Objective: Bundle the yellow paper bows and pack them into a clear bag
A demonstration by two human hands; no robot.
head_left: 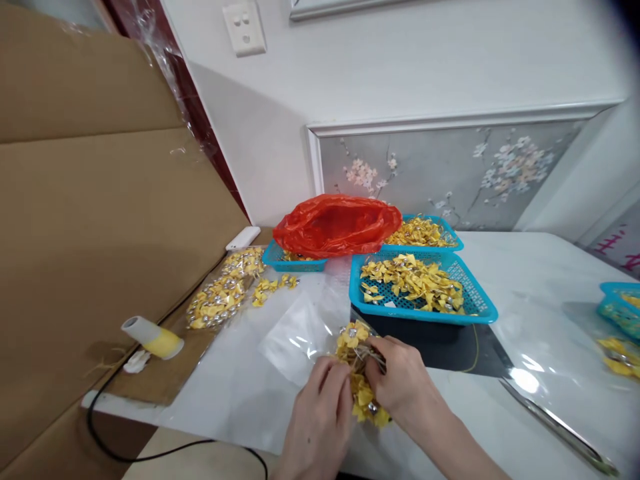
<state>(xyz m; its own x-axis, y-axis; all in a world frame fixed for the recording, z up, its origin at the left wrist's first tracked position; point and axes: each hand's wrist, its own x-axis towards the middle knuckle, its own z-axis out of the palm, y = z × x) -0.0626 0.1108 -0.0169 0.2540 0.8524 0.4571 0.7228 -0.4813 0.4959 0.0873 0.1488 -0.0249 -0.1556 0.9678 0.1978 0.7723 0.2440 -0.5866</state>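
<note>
At the table's near edge, a bunch of yellow artificial flowers (pixel 369 399) with silvery centres lies between my hands, its thin stems showing in the middle. My right hand (pixel 407 380) is closed on the stems from the right. On the left side, my left hand (pixel 320 413) has its fingers curled against the bunch; its fingertips are partly hidden. Clear plastic film (pixel 295 337) lies just beyond, and whether it wraps the bunch I cannot tell. Behind stands a blue basket (pixel 356 293) of loose yellow flowers.
A red plastic bag (pixel 335 227) rests over another blue basket (pixel 317 265). Bagged flowers (pixel 217 303) lie at left near a yellow-and-white tube (pixel 155 338) and a black cable (pixel 90 420). Metal tweezers (pixel 557 427) lie at right. Tall cardboard (pixel 100 220) borders the left side.
</note>
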